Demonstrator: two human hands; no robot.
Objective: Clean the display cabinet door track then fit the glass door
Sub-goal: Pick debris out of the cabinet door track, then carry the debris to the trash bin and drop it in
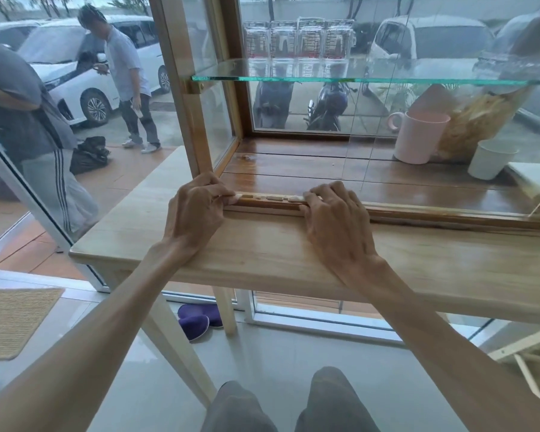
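The wooden display cabinet (197, 120) stands on a light wooden table (262, 251). Its bottom door track (270, 199) runs along the front edge, with small pale bits lying in the groove. My left hand (197, 213) rests at the track's left end, fingers pinched on a small white wad (235, 198). My right hand (334, 222) sits a short way to the right, fingertips pressed on another white wad (293, 199) in the groove. I cannot tell if the wads are tissue or cloth. A glass door pane (360, 135) stands upright further right.
Inside the cabinet are a pink mug (418, 138), a white cup (490, 159) and a bag of snacks (477, 120). Clear containers (296, 39) stand on the glass shelf (325, 78). Two people and parked cars are outside the window at left. Purple slippers (197, 319) lie under the table.
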